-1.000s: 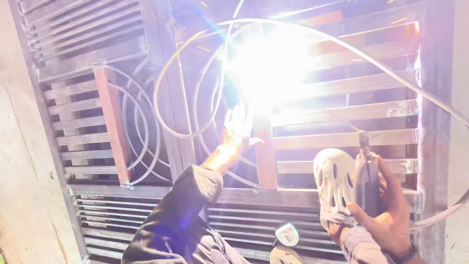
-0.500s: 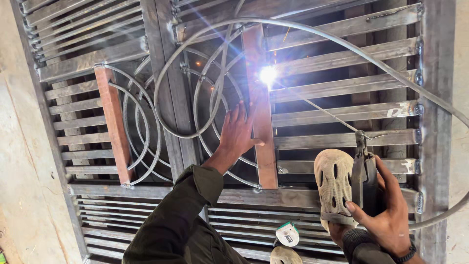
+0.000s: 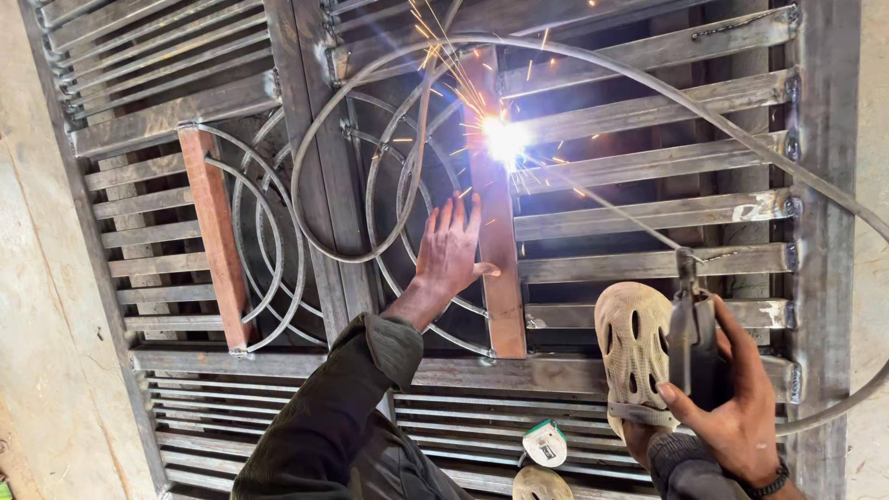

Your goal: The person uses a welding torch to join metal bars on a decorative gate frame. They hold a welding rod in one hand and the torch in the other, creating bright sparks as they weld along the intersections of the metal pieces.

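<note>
My left hand [image 3: 451, 252] lies flat with fingers spread on the curved metal rings, its thumb against a rust-brown upright bar [image 3: 500, 278]. My right hand [image 3: 732, 407] grips a dark electrode holder [image 3: 693, 338]. A thin welding rod [image 3: 602, 206] runs up and left from the holder to a bright arc with flying sparks [image 3: 505, 139] at the joint between the bar and a horizontal slat. All of this rests on a grey steel gate frame [image 3: 824, 185] lying beneath me.
A beige perforated clog [image 3: 632, 344] is on my foot, planted on a slat beside the holder. A small tape measure [image 3: 546, 443] lies on the lower slats. A second rust-brown bar [image 3: 215, 241] sits at left. A thick cable [image 3: 648, 88] arcs over the gate. Concrete floor [image 3: 37, 352] lies at left.
The huge glare of a second ago has shrunk to a small bright arc with sparks. My left hand has slid slightly down the rings. My right hand still holds the holder.
</note>
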